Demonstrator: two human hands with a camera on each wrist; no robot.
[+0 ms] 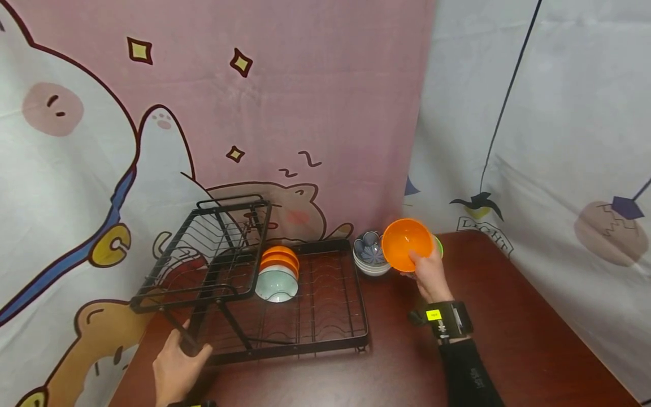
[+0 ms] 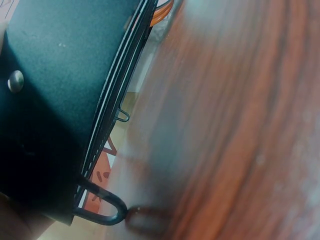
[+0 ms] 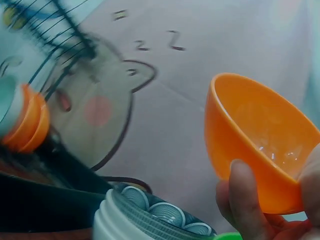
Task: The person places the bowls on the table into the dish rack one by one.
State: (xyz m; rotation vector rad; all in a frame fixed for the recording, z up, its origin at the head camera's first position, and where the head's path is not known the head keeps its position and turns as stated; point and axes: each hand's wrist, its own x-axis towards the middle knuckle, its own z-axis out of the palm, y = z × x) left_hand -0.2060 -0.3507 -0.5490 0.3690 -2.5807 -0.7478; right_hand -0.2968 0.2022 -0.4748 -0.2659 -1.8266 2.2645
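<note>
My right hand [image 1: 429,277] pinches an orange bowl [image 1: 402,243] by its rim, thumb inside and fingers underneath. The bowl is tilted, its inside facing me, and held up to the right of the black two-tier dish rack [image 1: 315,342]. At the rack's front left corner, my left hand [image 1: 178,364] grips the frame, with some fingers hidden behind it. In the left wrist view, the rack's dark side panel [image 2: 65,65] fills the left part. On the lower tier, orange bowls [image 1: 282,255] and a pale green bowl [image 1: 277,284] lean on edge in a row.
Right beside the rack stands a stack of blue-patterned white bowls [image 1: 371,257]. A green rim [image 1: 439,247] shows behind the held bowl. All stand on a dark reddish wooden table [image 1: 508,316], backed by a printed cloth [image 1: 330,113].
</note>
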